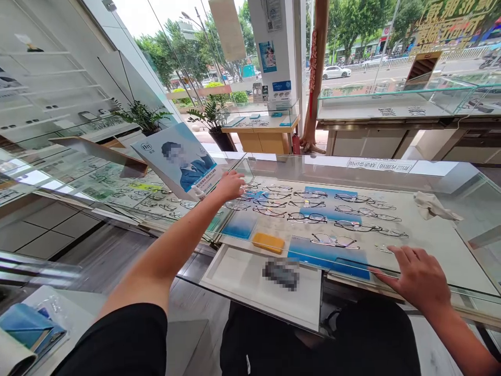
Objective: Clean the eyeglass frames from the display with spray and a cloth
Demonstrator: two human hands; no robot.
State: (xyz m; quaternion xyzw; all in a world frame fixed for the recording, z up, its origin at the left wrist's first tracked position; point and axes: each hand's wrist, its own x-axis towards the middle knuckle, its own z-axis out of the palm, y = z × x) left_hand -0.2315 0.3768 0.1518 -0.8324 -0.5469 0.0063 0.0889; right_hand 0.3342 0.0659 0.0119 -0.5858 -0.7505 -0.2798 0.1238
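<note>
My left hand (231,186) reaches far forward over the left end of the glass display case (391,180). Its fingers are stretched out, close to the advertising board (182,162) and above the leftmost eyeglasses; whether it touches the glass I cannot tell. At the case's near right edge is my right hand (420,277), thumb and fingers apart, with nothing visible in it. Inside the case lie several rows of eyeglasses (307,217), some over blue sheets (329,256). One gold-rimmed pair (334,240) lies nearest the front.
A pulled-out white drawer (235,271) holds a blurred dark object (281,273). Near it is a yellow case (268,243). A crumpled cloth (436,206) lies at the right. Potted plants (143,115) and more glass cases (395,102) stand beyond. A blue pouch (29,326) is at lower left.
</note>
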